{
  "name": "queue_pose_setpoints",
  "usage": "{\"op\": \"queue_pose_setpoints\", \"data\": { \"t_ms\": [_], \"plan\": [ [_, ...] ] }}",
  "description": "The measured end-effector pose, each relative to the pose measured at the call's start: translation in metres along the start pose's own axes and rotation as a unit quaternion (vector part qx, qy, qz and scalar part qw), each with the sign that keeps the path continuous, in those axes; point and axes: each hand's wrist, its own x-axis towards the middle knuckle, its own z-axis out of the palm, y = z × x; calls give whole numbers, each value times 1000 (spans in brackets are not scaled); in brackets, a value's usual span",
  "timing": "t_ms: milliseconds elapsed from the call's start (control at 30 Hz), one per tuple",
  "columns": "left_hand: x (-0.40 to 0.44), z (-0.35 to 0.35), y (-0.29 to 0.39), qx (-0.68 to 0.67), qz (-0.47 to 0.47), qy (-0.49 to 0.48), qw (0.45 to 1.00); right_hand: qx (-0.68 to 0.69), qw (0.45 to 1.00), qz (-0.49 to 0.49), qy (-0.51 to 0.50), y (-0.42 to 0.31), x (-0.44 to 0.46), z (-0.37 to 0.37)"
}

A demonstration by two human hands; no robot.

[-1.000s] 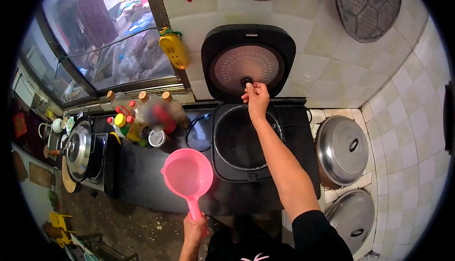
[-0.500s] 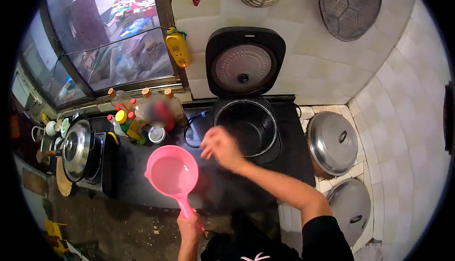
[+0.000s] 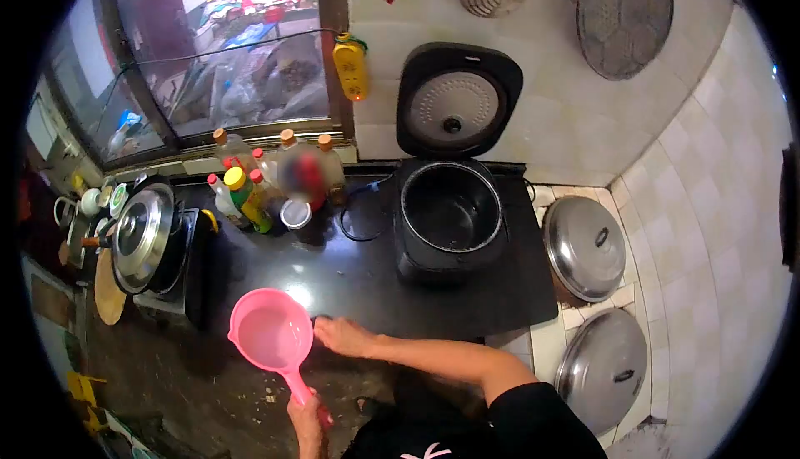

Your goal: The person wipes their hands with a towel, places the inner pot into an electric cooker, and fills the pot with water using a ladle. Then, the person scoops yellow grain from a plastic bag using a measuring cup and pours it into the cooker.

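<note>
- The left hand (image 3: 308,413) gripped the handle of the pink ladle (image 3: 271,330), its fingers wrapped around it near the lower end.
- The left forearm rose from the bottom edge of the view, with the hand low and to the left of the black shirt (image 3: 433,430).
- The ladle's round bowl pointed up and away from the person, its open side facing the camera, by the front edge of the dark counter (image 3: 350,280).
- The right arm stretched leftward across the front of the body, out of a short black sleeve (image 3: 533,417), its forearm nearly level across the view.
- The right hand (image 3: 343,336) was just beside the right side of the ladle's bowl, its fingers bent towards it; whether they touched the rim or held anything, I could not tell.
- Both hands were close together on the left of the body, the right one farther forward.
- The rice cooker (image 3: 450,263) stood beyond the right forearm, well apart from both hands, with its lid (image 3: 458,100) raised upright and its black pot (image 3: 450,209) inside.
</note>
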Motion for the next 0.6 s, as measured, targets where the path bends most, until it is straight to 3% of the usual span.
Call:
{"op": "queue_pose_setpoints", "data": {
  "t_ms": [33,133,233,267,333,367,400,467,600],
  "plan": [
    [-2,-2,4,0,2,7,1000,43,999,22,-22,-18,2,-2],
    [-5,-7,10,-22,31,44,998,0,984,13,-177,-27,12,14],
    [-7,-23,7,-49,43,86,994,5,976,-51,-213,-25,25,48],
    [-15,-24,11,-73,34,94,992,7,952,-28,-304,-41,32,37],
    [-19,-38,13,-115,33,126,985,107,957,-151,-222,-26,26,78],
    [-26,-43,19,-133,15,138,981,95,936,-199,-274,-28,31,84],
    [-24,-56,9,-132,29,173,976,72,911,-123,-386,-54,42,75],
    [-29,-77,5,-165,33,212,963,105,868,-59,-481,-71,49,101],
    [-39,-143,-8,-256,46,254,931,158,826,-47,-539,-128,55,167]
  ]
}}
